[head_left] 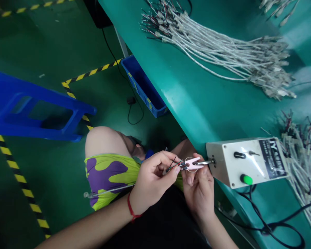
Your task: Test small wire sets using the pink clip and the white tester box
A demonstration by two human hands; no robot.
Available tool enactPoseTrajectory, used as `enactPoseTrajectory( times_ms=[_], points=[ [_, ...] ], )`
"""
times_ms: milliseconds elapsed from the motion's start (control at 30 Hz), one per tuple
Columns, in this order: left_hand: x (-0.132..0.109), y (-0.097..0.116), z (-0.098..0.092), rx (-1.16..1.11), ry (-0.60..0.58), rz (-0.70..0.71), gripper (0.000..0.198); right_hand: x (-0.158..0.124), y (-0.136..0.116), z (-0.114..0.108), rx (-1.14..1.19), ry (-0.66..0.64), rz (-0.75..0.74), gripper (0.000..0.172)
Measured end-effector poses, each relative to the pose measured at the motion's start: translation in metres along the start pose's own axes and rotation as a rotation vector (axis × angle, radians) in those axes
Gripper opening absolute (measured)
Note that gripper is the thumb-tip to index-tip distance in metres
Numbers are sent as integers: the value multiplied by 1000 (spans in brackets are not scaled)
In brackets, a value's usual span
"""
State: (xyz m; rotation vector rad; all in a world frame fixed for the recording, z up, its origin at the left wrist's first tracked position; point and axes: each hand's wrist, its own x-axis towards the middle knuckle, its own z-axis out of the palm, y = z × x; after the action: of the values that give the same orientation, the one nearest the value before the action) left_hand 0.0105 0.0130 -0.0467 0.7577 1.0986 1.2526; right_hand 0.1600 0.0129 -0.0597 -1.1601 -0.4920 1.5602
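My left hand (152,180) pinches a thin bundle of red, green and black wires (174,165) close to their ends. My right hand (198,188) holds a small pink clip (193,163) between its fingers, right next to the wires. A metal rod (204,162) runs from a grey metal box (245,162) to the clip. The box has a green button (246,179) and a black switch (239,155) on top. The clip's inner part is partly hidden by my fingers.
Bundles of grey-white cables (222,52) lie on the teal table (186,83), with more (300,162) right of the box. Beyond the table edge stand a blue bin (142,86) and a blue stool (36,107). A person's shoulder in a green-purple sleeve (106,176) sits below.
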Motion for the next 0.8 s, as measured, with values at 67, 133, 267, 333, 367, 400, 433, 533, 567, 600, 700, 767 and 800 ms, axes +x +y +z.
enactPoseTrajectory(
  times_ms=[67,133,267,333,367,400,433,533,567,600,700,767,800],
  points=[
    [0,0,0,1,4,-4,17,0,0,0,-7,13,4,27],
    [0,-1,1,-2,5,-7,17,0,0,0,-14,19,9,27],
    [0,-1,2,-8,7,-15,16,0,-1,2,-23,-1,2,27],
    [0,-1,2,-11,8,-11,17,0,-1,2,-32,-10,-8,28],
    [0,-1,2,-10,9,-10,17,-1,-1,2,-37,-15,-9,28],
    [0,-1,2,-9,9,-11,17,-1,-1,2,-41,-20,-7,29],
    [0,-1,2,-9,11,-12,18,-2,-2,2,-43,-25,-5,31],
    [-1,0,2,-8,13,-21,18,-1,-2,3,-36,-28,-2,32],
    [-1,1,3,-12,12,-21,17,0,-3,3,-36,-26,0,31],
    [-1,1,3,-17,9,-21,17,1,-3,3,-37,-23,5,30],
    [-1,2,3,-23,0,-24,17,-2,-4,-1,-93,-52,13,35],
    [-1,2,2,-11,-3,-30,14,-14,-7,-10,-180,-96,13,40],
    [-2,1,2,-1,-2,-29,12,-23,-10,-17,-273,-117,-3,38]
  ],
)
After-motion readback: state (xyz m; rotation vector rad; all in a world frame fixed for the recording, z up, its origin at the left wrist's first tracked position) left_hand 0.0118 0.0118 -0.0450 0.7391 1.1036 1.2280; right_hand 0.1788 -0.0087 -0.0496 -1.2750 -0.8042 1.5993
